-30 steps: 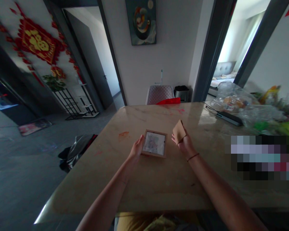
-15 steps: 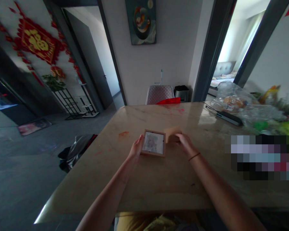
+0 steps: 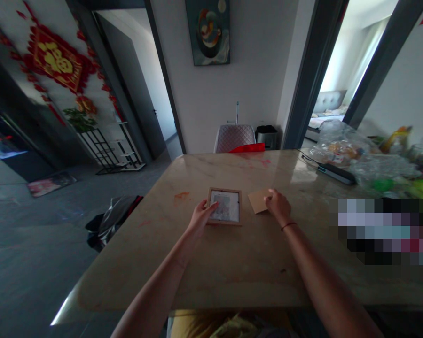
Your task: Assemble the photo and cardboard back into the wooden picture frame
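A small wooden picture frame point(image 3: 228, 224) is tilted up a little over the table, with a pale sheet bearing a faint grey picture inside its border. Along its left side my left hand point(image 3: 200, 216) grips it, the thumb lying over the sheet and the other fingers hidden behind. To the right of the frame, my right hand point(image 3: 279, 205) pinches a brown square board point(image 3: 257, 202) by its right side. The board and the frame are apart. A thin dark band circles my right wrist.
The marble-look table point(image 3: 211, 272) carries a dark elongated device point(image 3: 336, 173) with a cable, plastic bags point(image 3: 345, 141) and a pixelated patch at right. A padded chair point(image 3: 235, 136) with a red item stands at the far edge. A dark bag point(image 3: 114, 220) lies left of the table.
The brown board has moved right, away from the frame, and turned flatter in my right hand. My left thumb has shifted onto the sheet inside the frame.
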`<state>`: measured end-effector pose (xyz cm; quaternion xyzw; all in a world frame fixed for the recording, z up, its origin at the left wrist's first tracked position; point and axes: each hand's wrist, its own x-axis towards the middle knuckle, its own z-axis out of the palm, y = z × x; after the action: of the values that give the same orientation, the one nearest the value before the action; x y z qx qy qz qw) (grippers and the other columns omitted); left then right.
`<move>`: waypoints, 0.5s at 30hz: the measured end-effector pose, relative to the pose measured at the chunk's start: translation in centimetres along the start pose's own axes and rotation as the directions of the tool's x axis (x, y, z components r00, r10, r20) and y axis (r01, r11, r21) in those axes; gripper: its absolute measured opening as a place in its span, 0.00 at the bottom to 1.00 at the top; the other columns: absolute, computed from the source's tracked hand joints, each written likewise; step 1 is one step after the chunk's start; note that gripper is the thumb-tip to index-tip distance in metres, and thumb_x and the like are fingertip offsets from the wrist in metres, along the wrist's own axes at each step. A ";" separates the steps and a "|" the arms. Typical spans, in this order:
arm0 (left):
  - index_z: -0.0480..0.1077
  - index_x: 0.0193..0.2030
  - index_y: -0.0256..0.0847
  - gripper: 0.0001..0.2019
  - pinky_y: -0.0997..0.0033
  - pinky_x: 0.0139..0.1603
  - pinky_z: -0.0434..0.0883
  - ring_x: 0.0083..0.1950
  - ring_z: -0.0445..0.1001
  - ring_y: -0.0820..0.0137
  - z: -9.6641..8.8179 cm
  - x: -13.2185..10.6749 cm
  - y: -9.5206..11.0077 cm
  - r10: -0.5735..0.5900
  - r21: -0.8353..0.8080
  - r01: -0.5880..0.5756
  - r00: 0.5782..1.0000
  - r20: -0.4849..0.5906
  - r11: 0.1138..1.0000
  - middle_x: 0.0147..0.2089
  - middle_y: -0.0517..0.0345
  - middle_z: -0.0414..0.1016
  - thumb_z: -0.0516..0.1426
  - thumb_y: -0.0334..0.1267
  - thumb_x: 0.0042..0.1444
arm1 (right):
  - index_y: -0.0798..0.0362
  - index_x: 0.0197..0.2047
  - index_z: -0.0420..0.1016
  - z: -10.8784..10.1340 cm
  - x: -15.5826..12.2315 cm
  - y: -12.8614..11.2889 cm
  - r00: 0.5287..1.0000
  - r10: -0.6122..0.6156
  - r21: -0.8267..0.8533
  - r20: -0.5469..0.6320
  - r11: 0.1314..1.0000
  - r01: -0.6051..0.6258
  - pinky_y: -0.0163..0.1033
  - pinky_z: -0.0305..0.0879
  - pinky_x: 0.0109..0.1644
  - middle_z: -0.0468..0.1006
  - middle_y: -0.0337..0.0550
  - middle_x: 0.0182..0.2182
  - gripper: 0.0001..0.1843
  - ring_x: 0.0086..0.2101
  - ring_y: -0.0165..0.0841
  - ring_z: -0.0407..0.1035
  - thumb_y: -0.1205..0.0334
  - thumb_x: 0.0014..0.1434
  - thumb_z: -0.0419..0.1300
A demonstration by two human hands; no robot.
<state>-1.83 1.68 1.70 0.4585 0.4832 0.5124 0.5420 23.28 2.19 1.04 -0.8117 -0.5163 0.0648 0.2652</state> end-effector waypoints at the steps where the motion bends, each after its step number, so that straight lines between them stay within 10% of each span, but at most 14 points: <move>1: 0.71 0.38 0.37 0.21 0.72 0.32 0.72 0.30 0.76 0.69 0.0 0.0 0.0 -0.001 0.000 0.001 1.000 -0.005 1.000 0.31 0.55 0.78 0.66 0.45 0.37 | 0.56 0.54 0.66 0.0 0.0 0.1 1.000 -0.015 -0.033 -0.008 0.999 0.015 0.41 0.63 0.42 0.74 0.56 0.45 0.22 0.44 0.43 0.69 0.61 0.56 0.53; 15: 0.69 0.43 0.37 0.25 0.73 0.34 0.71 0.32 0.76 0.69 0.2 -0.1 0.1 0.057 -0.043 -0.053 0.995 0.086 0.998 0.35 0.54 0.79 0.67 0.42 0.35 | 0.57 0.42 0.74 0.6 -0.3 0.6 0.988 -0.128 -0.235 -0.091 0.967 0.103 0.44 0.60 0.42 0.72 0.58 0.40 0.15 0.41 0.42 0.68 0.67 0.57 0.48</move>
<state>-1.61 1.60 1.84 0.4824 0.4355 0.5164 0.5577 23.40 1.90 0.21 -0.8076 -0.5521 -0.0538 0.2000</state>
